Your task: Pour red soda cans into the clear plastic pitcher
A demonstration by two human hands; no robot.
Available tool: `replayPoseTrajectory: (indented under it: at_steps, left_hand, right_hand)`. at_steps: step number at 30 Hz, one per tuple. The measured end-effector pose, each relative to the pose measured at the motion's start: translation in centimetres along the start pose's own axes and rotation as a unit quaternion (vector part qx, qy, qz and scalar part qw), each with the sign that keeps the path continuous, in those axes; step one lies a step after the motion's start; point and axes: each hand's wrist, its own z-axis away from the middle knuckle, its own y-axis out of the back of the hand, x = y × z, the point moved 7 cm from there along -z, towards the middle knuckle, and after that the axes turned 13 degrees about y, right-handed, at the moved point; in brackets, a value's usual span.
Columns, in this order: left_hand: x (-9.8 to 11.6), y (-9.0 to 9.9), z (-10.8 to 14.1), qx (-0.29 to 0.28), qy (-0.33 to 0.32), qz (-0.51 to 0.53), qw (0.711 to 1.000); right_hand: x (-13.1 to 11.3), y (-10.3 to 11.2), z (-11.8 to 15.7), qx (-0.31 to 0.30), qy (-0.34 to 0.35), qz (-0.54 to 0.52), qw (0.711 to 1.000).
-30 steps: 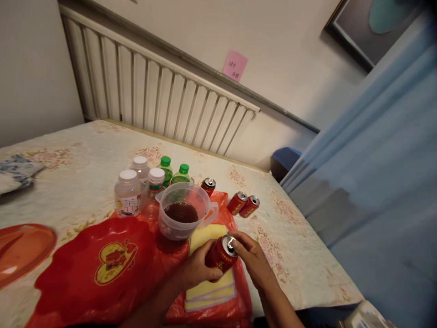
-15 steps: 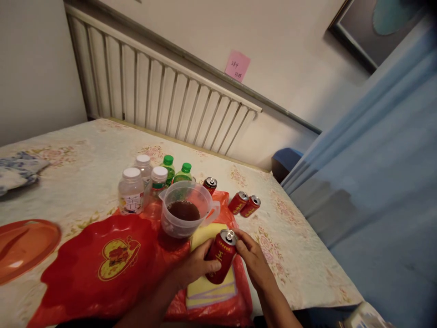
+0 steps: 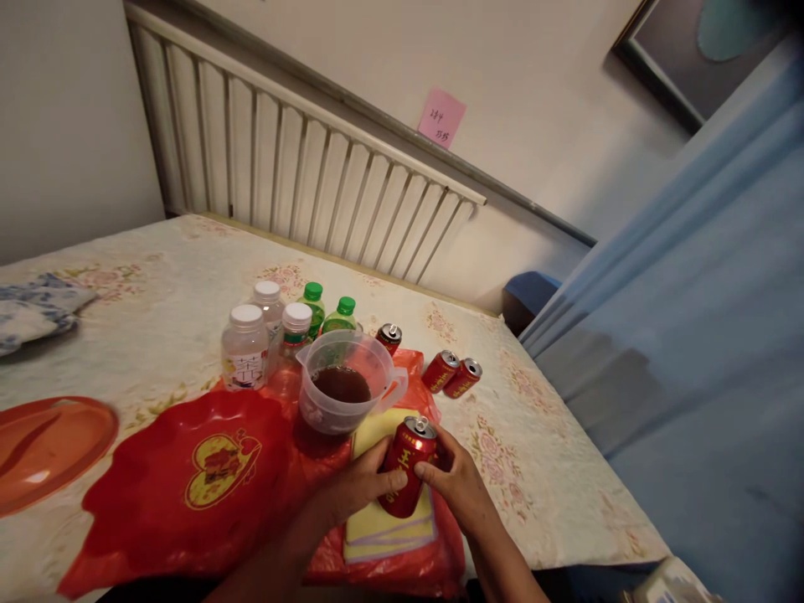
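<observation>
Both hands hold a red drink can (image 3: 404, 477) with yellow lettering, nearly upright in front of me. My left hand (image 3: 361, 490) grips its left side, with the thumb across the front. My right hand (image 3: 457, 479) closes on the other side, thumb on the can's wall and fingers partly hidden behind it. Under the can lies a folded yellow cloth (image 3: 389, 540) with pale purple edging, on a red plastic bag (image 3: 449, 553). Just beyond stands a clear plastic measuring jug (image 3: 342, 419) partly filled with dark brown liquid, its handle to the right.
Left of the jug are a red scalloped tray (image 3: 144, 477), an orange plate (image 3: 81, 419) and several bottles, including a white-capped jar (image 3: 244, 352) and a green-capped bottle (image 3: 341, 318). A black-topped can (image 3: 389, 337) and two red cans (image 3: 461, 378) stand behind. A blue curtain (image 3: 691, 293) hangs at right.
My right hand has shifted from the can's rim down onto its side, with the thumb now against the wall. The can has turned slightly. My left hand keeps its hold.
</observation>
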Motion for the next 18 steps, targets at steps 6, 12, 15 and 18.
replayPoseTrajectory:
  at_steps: [6, 12, 15, 18]
  left_hand:
    - [-0.5, 0.6, -0.5, 0.023, 0.002, -0.004, 1.000]
    - [-2.1, 1.5, -1.1, 0.016, -0.002, 0.001, 1.000]
    - [-2.0, 1.3, -1.0, 0.004, -0.002, -0.007, 1.000]
    - [-1.3, 0.7, -0.7, -0.021, 0.007, -0.005, 1.000]
  right_hand:
    - [0.0, -0.4, 0.1, -0.010, 0.000, -0.024, 1.000]
    - [0.0, -0.5, 0.2, -0.010, 0.002, -0.034, 0.999]
    - [0.1, -0.4, 0.3, -0.015, -0.001, -0.031, 0.999]
    - [0.1, -0.4, 0.3, -0.022, 0.000, -0.042, 0.999]
